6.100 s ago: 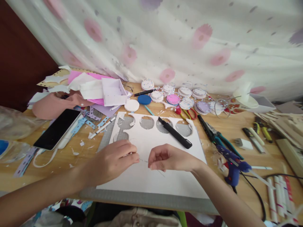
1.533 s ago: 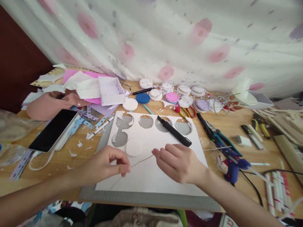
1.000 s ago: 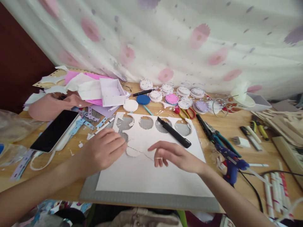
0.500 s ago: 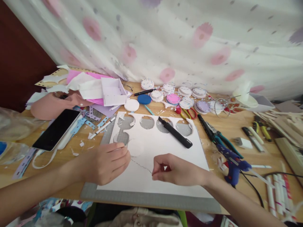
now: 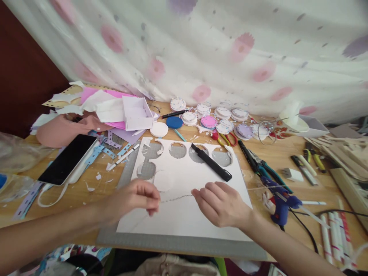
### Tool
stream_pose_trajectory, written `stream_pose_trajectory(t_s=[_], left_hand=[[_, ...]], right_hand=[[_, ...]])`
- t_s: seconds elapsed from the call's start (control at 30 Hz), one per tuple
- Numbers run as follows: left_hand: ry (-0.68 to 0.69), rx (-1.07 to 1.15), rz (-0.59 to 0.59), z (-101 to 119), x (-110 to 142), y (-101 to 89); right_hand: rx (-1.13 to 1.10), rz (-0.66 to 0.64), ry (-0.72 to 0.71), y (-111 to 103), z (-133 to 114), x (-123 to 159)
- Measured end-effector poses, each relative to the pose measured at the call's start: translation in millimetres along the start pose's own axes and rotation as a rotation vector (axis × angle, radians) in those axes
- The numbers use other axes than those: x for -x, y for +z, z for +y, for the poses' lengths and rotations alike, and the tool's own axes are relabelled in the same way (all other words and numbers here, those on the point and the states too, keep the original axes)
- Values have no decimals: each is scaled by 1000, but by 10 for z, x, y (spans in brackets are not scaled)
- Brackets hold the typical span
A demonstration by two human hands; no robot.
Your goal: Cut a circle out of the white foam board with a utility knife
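My left hand is pinched closed on one end of a thin, dark, twisted strand; whether it is wire or thread I cannot tell. The strand stretches across to my right hand, whose closed fingers grip the other end. Both hands are above a white sheet with several round holes cut along its far side. A white disc lies on the sheet just beyond my left hand. On the sheet's far right part rests a black utility knife.
Beneath the sheet is a grey cutting mat. A phone and paper scraps lie left. Decorated discs and a blue disc line the back. Pliers, a blue glue gun and markers are right.
My right hand has turned knuckles up and moved slightly right and away from me. The left hand has rotated to show its thumb side. The strand now runs nearly level between them.
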State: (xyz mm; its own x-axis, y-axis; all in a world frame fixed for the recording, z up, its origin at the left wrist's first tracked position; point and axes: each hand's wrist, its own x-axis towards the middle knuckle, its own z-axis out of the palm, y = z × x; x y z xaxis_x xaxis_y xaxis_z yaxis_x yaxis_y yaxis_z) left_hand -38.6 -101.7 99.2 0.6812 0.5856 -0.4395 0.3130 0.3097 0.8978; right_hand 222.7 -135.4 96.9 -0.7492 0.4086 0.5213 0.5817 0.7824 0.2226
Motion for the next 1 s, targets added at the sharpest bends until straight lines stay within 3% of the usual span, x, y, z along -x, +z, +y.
stream_pose_trajectory(t_s=[0.07, 0.13, 0.17, 0.23, 0.3, 0.37, 0.43, 0.5, 0.57, 0.63, 0.83, 1.0], left_hand=[[-253, 378, -121, -54, 25, 118], [-286, 442, -137, -60, 41, 161], [-240, 356, -110, -37, 45, 142], [-18, -30, -10, 46, 47, 38], [317, -535, 186, 138, 43, -107], [671, -991, 302, 197, 40, -236], [960, -1349, 351, 214, 42, -323], [1121, -1594, 368, 206, 53, -373], [1178, -1738, 363, 196, 69, -401], [1209, -1802, 353, 199, 85, -419], [1280, -1833, 319, 199, 104, -437], [1167, -1641, 406, 136, 110, -387]], right_hand=[[28, 139, -82, 41, 44, 49], [0, 165, -55, 65, 68, 72], [-55, 131, 17, 68, 72, 72], [-304, 0, 256, 52, 74, 48], [-717, -152, 557, 13, 85, -1], [-1161, -284, 836, -32, 112, -64], [-1525, -431, 1012, -64, 146, -119], [-1781, -596, 1064, -72, 172, -154], [-1908, -722, 1075, -60, 178, -163], [-1940, -765, 1103, -40, 169, -156], [-2060, -682, 1123, 6, 150, -124], [-2132, -661, 1097, 77, 118, -116]])
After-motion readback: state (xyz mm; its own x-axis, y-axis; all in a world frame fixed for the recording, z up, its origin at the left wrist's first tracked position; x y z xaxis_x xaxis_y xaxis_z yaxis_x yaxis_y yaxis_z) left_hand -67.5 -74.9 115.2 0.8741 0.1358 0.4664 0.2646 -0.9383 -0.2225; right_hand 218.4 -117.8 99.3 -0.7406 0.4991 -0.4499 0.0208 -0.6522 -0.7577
